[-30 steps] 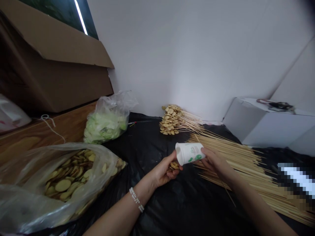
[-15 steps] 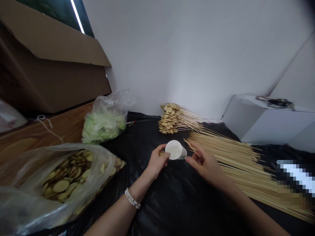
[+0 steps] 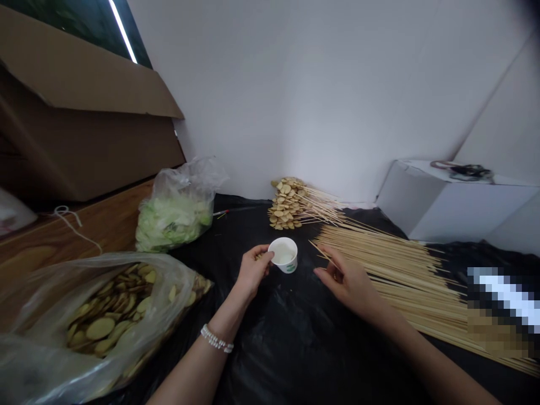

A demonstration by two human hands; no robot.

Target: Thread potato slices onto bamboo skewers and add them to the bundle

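My left hand is closed on the rim of a white paper cup with a green print, thumb at the near edge. Pale slices, partly hidden, show between the fingers of that hand. My right hand pinches a thin bamboo skewer, its tip pointing up and left towards the cup, apart from it. Beside and under the right hand lie many loose bamboo skewers in a wide spread. Behind the cup rests a pile of skewered potato slices, their sticks pointing right.
An open clear bag of potato slices lies at the left, with a tied bag of pale green leaves behind it. A cardboard box stands back left, a white box back right. Black plastic sheeting covers the surface.
My left hand has drawn the cup left, away from my right hand, and the cup now stands more upright. My right hand still holds the skewer.
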